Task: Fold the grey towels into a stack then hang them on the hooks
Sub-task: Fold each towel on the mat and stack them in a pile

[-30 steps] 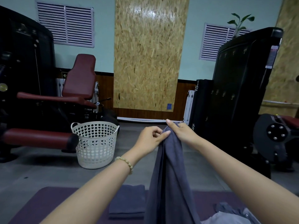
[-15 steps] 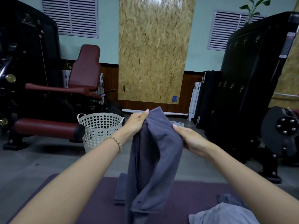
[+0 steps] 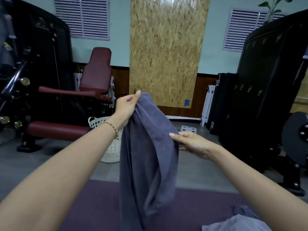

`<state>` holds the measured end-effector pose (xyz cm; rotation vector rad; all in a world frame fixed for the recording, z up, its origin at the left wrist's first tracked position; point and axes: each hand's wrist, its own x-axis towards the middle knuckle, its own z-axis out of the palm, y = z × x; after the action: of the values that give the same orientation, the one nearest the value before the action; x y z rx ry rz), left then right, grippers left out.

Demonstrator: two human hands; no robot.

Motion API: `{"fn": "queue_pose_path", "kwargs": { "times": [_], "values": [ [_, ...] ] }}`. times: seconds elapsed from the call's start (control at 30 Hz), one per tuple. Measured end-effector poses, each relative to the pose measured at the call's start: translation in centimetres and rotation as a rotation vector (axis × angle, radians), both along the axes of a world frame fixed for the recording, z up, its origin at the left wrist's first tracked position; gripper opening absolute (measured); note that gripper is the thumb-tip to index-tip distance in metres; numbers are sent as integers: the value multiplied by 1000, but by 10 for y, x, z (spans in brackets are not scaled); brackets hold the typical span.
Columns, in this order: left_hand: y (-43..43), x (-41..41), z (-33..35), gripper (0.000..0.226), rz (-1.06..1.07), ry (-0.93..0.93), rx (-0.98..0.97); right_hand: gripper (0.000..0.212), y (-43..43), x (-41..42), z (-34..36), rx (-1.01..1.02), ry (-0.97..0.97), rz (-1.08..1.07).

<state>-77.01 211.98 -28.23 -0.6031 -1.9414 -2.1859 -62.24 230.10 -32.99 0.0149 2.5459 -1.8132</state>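
Note:
A grey towel [image 3: 146,155] hangs in the air in front of me, bunched in long folds, its lower end over the purple mat [image 3: 93,205]. My left hand [image 3: 126,107] pinches its top corner, held high. Lower and to the right, my right hand [image 3: 191,144] grips the towel's right edge between thumb and fingers. More grey cloth [image 3: 240,220] lies crumpled at the bottom right. Small metal hooks [image 3: 246,89] sit in rows on the black panel at the right. The hanging towel hides whatever lies on the mat behind it.
A white perforated basket [image 3: 110,150] stands on the grey floor behind my left wrist. A dark red gym seat and machine [image 3: 95,77] fill the left. Black gym equipment [image 3: 270,97] and upright mats stand on the right, with a chipboard panel [image 3: 166,50] on the far wall.
My hands have drawn apart along the towel's edge: the left rose with the top corner, the right slid down and to the right. The view tilted and the folded towel on the mat went out of sight.

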Motion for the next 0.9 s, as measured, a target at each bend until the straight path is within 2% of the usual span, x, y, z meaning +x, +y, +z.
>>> {"fn": "queue_pose_path", "kwargs": {
  "times": [0.07, 0.17, 0.27, 0.37, 0.47, 0.63, 0.83, 0.9],
  "values": [
    [-17, -13, 19, 33, 41, 35, 13, 30, -12, -10, 9, -78, 57, 10],
    [-34, -33, 56, 35, 102, 118, 61, 29, -38, -25, 32, -60, 192, -7],
    [-39, -50, 94, 39, 146, 170, 122, 26, -55, -32, 60, -129, 317, -51],
    [-29, -53, 122, 37, 129, 202, 189, 29, -55, -25, 78, -172, 308, -8],
    [2, -47, 122, 32, 86, 205, 183, 37, -38, -14, 72, -167, 207, 22],
    [91, -39, 45, 36, -75, 72, 88, 44, 16, 8, 8, -196, 108, -148],
    [205, -24, -115, 26, -297, -95, -208, 28, 98, 54, -115, -209, -103, -378],
    [237, -12, -169, 20, -370, -122, -281, 29, 125, 72, -157, -196, -189, -439]
  ]
}}
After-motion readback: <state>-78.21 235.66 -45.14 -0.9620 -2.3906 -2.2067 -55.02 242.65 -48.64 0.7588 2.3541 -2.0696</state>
